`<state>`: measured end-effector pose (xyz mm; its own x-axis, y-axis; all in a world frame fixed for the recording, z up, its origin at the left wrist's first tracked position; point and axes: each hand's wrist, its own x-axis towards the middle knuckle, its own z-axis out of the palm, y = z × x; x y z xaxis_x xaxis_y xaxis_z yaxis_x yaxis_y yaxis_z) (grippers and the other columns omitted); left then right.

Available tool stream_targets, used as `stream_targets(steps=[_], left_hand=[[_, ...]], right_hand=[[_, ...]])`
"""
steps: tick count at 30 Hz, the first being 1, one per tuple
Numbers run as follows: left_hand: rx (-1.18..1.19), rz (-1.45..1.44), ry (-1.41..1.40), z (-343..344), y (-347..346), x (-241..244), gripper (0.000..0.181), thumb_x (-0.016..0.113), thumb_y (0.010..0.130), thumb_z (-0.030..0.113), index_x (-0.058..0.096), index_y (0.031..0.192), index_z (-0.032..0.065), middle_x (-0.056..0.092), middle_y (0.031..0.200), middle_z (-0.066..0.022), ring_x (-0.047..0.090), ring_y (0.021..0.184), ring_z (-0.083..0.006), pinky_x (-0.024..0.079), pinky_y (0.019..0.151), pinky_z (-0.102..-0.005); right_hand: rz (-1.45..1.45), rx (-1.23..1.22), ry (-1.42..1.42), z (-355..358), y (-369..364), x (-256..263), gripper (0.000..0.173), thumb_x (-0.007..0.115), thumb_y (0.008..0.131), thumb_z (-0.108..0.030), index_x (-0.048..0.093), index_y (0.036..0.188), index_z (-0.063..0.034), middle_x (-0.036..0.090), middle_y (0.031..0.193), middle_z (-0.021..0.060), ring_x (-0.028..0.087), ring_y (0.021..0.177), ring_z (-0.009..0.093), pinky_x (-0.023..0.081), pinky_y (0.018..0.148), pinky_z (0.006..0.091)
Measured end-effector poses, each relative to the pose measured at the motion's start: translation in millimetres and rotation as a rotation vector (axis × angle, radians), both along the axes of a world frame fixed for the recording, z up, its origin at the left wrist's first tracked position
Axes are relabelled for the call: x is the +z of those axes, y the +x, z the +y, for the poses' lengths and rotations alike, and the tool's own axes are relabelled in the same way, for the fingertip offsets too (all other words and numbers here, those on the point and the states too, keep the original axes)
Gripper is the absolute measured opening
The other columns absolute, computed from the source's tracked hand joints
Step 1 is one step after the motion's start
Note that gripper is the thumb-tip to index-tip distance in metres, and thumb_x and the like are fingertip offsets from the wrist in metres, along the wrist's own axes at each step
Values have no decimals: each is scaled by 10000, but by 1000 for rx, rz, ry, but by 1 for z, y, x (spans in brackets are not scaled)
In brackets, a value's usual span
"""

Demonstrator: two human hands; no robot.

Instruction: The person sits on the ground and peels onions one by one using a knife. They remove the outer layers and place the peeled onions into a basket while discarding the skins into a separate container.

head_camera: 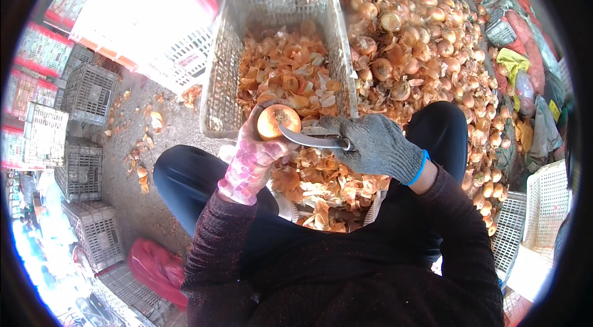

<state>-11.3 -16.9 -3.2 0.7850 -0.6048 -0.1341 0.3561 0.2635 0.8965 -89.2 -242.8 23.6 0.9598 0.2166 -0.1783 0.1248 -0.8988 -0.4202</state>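
Observation:
My left hand (252, 160), in a pink flowered glove, holds a yellow-brown onion (279, 122) with one end facing up. My right hand (370, 141), in a grey knitted glove with a blue cuff edge, grips a knife (315, 140) with a curved metal blade. The blade's tip lies at the onion's near right side; its handle is mostly hidden in the glove. Just beyond my hands stands a dirty white plastic crate (345, 56) with loose onion skins (282, 67) inside. More skins (324, 178) lie between my legs.
A large heap of unpeeled onions (417, 44) spreads along the right. Stacked plastic crates (90, 93) stand at the left, with a red sack (157, 269) below them. Sacks and bags (528, 49) lie at the far right, above further crates (546, 202). Skin scraps (143, 178) litter the floor.

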Motion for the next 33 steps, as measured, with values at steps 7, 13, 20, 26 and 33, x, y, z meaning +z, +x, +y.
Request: stream_targets(steps=[7,13,20,26,33], left_hand=[[-12,-20,17,3,2,-7,888,913,703,347,476,1385,-16,642,1147,-67,640,969,-142,528,773,-265],[118,-379,314,-3,2,-9,710,878,745,325,531,1285,21,663,1057,-75,656,878,-169,543,742,-310],[427,-963,660,-15,-9,-7,468,812,786,189,558,1145,28,662,984,-139,683,891,-251,563,748,-354],[4,-676,630,2,2,8,463,819,790,196,601,1143,-11,678,1023,-108,692,850,-214,564,766,-331],[-266,65,316,18,7,12,574,684,626,222,613,1119,-62,609,751,-83,553,617,-163,419,550,-261]], right_hand=[[-37,3,-23,2,-2,-5,381,657,854,-293,606,1176,-96,662,706,163,689,655,355,568,615,474],[-48,-50,-17,6,-6,-10,262,658,845,-289,659,979,-65,666,722,164,692,684,369,568,626,484],[-76,-91,-5,8,-12,-20,240,658,838,-290,669,850,-50,660,711,163,689,679,366,567,606,470],[-51,-9,-35,1,-12,-31,344,625,835,-181,606,1154,-56,622,672,155,654,627,367,544,576,471],[-68,23,1,1,-14,-35,250,642,757,-185,685,912,7,658,690,173,683,634,365,565,561,460]])
